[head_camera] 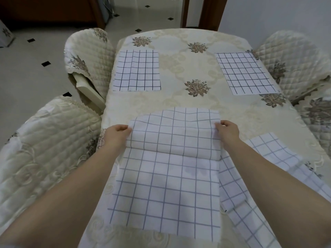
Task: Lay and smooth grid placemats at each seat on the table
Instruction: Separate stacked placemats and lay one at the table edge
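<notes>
A white grid placemat [166, 185] lies at the near end of the table [188, 68], its far part lifted and curled into a fold. My left hand [116, 134] pinches the far left corner of that placemat. My right hand [228, 130] pinches its far right corner. Two more grid placemats lie flat on the cream floral tablecloth, one at the far left seat [138, 71] and one at the far right seat [245, 73]. A further grid placemat [268, 158] lies rumpled under my right forearm at the near right.
Quilted cream chairs stand round the table: one at far left [87, 58], one at near left [44, 149], one at far right [293, 61], one at right [315, 119]. Tiled floor [35, 72] lies to the left; a dark wooden door frame [209, 13] stands beyond.
</notes>
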`<action>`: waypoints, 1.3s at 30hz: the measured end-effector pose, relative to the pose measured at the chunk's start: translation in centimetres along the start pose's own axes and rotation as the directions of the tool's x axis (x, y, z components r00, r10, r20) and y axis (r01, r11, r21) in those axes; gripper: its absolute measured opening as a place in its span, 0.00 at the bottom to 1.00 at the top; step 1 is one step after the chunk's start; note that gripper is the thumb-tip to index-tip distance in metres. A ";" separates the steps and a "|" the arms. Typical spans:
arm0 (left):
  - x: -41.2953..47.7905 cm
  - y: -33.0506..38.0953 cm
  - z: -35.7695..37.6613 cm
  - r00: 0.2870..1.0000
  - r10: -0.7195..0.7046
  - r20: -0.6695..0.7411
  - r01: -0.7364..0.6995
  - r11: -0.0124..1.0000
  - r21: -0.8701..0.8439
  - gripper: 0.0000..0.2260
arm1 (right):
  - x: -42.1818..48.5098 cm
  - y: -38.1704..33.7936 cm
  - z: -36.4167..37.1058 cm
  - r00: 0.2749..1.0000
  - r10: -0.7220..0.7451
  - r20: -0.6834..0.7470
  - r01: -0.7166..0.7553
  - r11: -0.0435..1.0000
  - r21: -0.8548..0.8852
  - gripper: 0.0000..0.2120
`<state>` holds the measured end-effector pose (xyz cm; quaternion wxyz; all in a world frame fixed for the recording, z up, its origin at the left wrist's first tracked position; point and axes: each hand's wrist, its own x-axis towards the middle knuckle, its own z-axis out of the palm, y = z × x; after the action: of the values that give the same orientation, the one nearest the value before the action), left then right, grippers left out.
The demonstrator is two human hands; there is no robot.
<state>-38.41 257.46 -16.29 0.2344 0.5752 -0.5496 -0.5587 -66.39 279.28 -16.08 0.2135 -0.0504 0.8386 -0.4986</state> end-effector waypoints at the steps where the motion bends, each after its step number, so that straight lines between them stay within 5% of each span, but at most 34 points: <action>1: 0.0 -0.1 0.1 1.000 0.000 -0.002 0.000 1.000 0.008 0.11 | 0.2 0.2 0.1 1.000 0.022 0.007 -0.022 1.000 -0.005 0.05; 12: -0.1 -0.2 -0.7 1.000 0.014 0.021 -0.015 0.999 0.036 0.19 | -0.3 0.9 -0.9 0.993 0.120 -0.006 -0.120 0.992 0.044 0.10; 21: -5.4 0.4 -2.3 0.955 0.243 0.171 -0.272 0.947 0.171 0.09 | -6.7 0.3 -3.8 0.980 0.022 0.197 -0.058 0.983 0.177 0.10; 26: -10.2 -1.8 -3.5 0.849 0.319 0.422 -0.455 0.847 0.276 0.08 | -14.2 2.1 -5.3 0.918 -0.161 0.364 0.238 0.955 -0.178 0.11; 34: -17.5 -9.3 -5.3 0.558 0.095 0.824 -0.795 0.345 0.499 0.38 | -25.4 10.6 -4.5 0.682 -0.152 0.715 0.664 0.539 -0.518 0.37; 37: -18.7 -11.3 -5.0 0.541 0.068 0.838 -0.840 0.092 0.535 0.39 | -27.3 12.0 -3.5 0.639 -0.181 0.748 0.751 0.356 -0.556 0.38; 39: -19.1 -11.9 -4.8 0.560 0.073 0.825 -0.828 0.020 0.561 0.37 | -27.9 12.5 -2.8 0.654 -0.178 0.735 0.748 0.293 -0.595 0.37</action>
<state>-25.32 276.26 -18.21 -0.1733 0.1451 -0.9663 -0.1232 -40.75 296.12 -17.05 0.2168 -0.5440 0.8106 -0.0006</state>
